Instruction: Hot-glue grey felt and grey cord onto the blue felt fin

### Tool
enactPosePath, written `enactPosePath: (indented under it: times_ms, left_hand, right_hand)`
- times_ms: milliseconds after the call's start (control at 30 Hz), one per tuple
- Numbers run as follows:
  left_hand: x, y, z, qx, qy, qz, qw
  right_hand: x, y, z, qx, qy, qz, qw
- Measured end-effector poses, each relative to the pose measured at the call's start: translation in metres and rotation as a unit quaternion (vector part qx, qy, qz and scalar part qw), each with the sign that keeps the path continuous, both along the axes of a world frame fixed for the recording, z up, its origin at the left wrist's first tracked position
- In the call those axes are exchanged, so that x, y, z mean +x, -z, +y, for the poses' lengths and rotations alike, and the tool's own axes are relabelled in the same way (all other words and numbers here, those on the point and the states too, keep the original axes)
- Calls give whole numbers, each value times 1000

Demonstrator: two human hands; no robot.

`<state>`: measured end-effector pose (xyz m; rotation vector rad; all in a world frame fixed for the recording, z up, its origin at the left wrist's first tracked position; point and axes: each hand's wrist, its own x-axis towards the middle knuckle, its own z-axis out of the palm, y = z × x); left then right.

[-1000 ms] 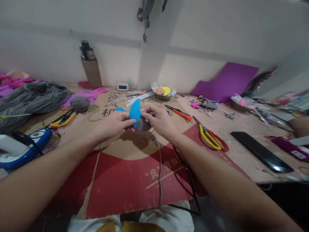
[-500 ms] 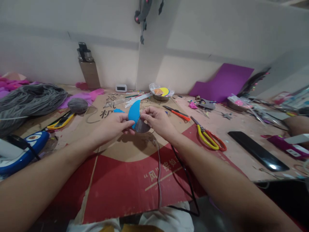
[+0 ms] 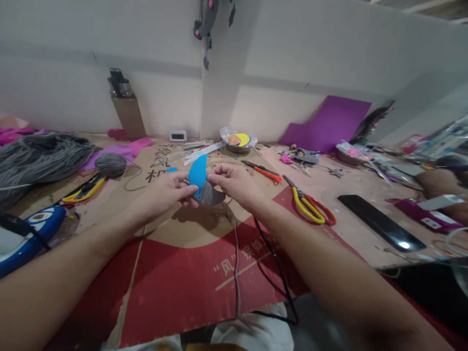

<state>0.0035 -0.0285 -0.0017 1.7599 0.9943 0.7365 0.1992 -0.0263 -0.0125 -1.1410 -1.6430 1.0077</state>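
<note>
A blue crescent-shaped piece (image 3: 198,170), flat like card or felt, is held above the cardboard. Grey yarn wrapping (image 3: 211,194) covers its lower right part. My left hand (image 3: 177,187) grips the left edge, thumb in front and fingers behind. At the upper edge of the grey part, my right hand (image 3: 228,179) is closed in a pinch; whether yarn or the piece's edge lies between the fingertips cannot be made out. A grey strand (image 3: 237,258) runs from below the piece toward my lap. Another blue scrap (image 3: 171,169) shows behind my left hand.
Scissors with yellow and red handles (image 3: 309,204), orange-handled scissors (image 3: 263,171) and a black phone-like slab (image 3: 380,222) lie right. Left are a yarn ball (image 3: 110,165), a yarn skein (image 3: 47,151), a yellow cutter (image 3: 85,189) and a blue device (image 3: 40,229). A small bowl (image 3: 239,148) stands behind.
The whole view has shifted slightly, so things appear farther left. The blue piece has tilted a little, and more of its grey wrapped face shows. Both hands keep their hold.
</note>
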Motion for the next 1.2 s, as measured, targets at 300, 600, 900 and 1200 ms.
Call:
enactPosePath:
  times_ms: [300,600,900,1200]
  left_hand:
    - [-3,5,3,-21,15,20,999]
    - [-2,4,3,-26,19,19,999]
    - [-2,2,3,-4,34,-19,999]
    - [-7,7,5,-42,76,-75,993]
  right_hand:
    - [-1,1,-1,82,10,-49,995]
    - [-2,0,-6,158,35,-95,982]
    - [1,-3,-4,73,10,-35,997]
    - [16,-10,0,-8,-94,-9,996]
